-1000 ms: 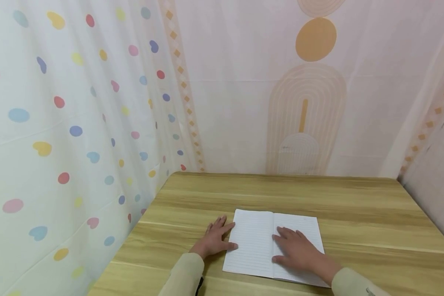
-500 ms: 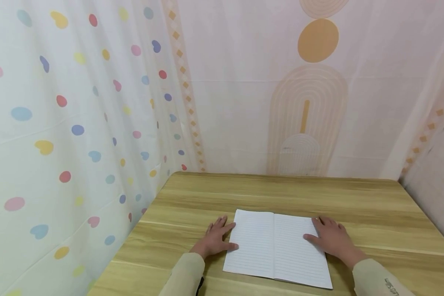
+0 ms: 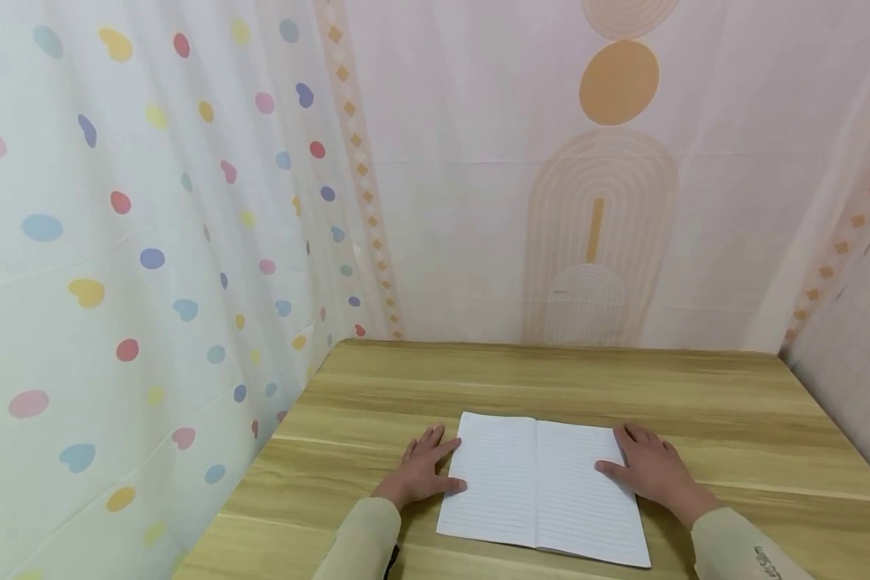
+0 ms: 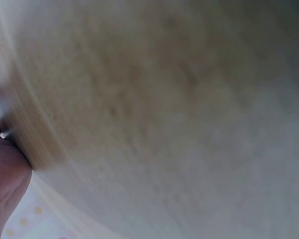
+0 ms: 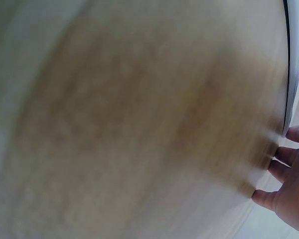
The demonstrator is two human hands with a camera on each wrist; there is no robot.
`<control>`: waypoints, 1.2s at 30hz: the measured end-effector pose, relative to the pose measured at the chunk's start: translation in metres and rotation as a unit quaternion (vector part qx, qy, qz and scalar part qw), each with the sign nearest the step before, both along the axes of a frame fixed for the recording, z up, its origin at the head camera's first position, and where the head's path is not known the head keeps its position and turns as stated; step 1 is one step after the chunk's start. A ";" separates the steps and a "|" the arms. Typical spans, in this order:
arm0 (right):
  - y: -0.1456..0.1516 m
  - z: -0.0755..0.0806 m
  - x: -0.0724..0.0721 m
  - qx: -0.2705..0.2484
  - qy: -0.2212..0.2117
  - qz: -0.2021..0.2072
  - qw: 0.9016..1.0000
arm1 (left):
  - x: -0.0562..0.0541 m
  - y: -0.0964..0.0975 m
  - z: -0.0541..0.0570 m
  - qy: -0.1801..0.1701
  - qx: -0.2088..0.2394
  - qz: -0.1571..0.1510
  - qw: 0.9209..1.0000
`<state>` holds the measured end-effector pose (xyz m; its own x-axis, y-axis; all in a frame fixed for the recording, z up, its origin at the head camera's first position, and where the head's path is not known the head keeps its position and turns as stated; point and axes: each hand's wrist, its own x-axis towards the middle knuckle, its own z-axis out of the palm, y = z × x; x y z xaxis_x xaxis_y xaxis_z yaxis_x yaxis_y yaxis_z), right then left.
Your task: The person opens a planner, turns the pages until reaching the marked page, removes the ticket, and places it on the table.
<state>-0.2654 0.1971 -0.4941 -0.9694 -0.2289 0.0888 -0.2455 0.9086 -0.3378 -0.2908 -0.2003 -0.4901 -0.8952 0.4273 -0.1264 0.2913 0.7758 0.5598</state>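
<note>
An open notebook (image 3: 536,487) with blank lined pages lies flat on the wooden table. At its left edge rests my left hand (image 3: 424,467), fingers spread, with the thumb and index finger touching the page margin. My right hand (image 3: 652,466) lies at the opposite edge, its thumb on the right page and the other fingers near the upper right corner. In the right wrist view the fingertips of the right hand (image 5: 289,179) touch the tabletop beside the notebook's edge (image 5: 290,64). The left wrist view shows only part of the left hand (image 4: 7,174) close over the table.
The wood-grain table (image 3: 551,374) reaches back to a pale curtain (image 3: 449,242) with arch patterns. A white curtain with coloured dots (image 3: 188,362) hangs along the left side. A pale wall (image 3: 859,322) stands at the right.
My right hand has moved right from the middle of the right page to the notebook's outer edge, then stayed there. The left hand and notebook have kept their places.
</note>
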 end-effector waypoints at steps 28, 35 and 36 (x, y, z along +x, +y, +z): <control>-0.016 0.017 -0.006 -0.197 -0.010 -0.017 0.980 | 0.000 0.000 -0.001 0.001 0.007 -0.004 1.000; -0.023 0.040 -0.005 -0.286 -0.093 -0.041 0.953 | 0.000 0.000 -0.001 0.005 0.002 -0.001 1.000; -0.024 0.043 -0.005 -0.298 -0.096 -0.042 0.949 | 0.000 -0.001 -0.002 0.005 0.003 -0.001 1.000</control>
<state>-0.2706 0.1727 -0.4508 -0.9933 -0.1153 -0.0007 -0.0640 0.5556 -0.8290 -0.2911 -0.2008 -0.4916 -0.8958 0.4295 -0.1148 0.2984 0.7723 0.5608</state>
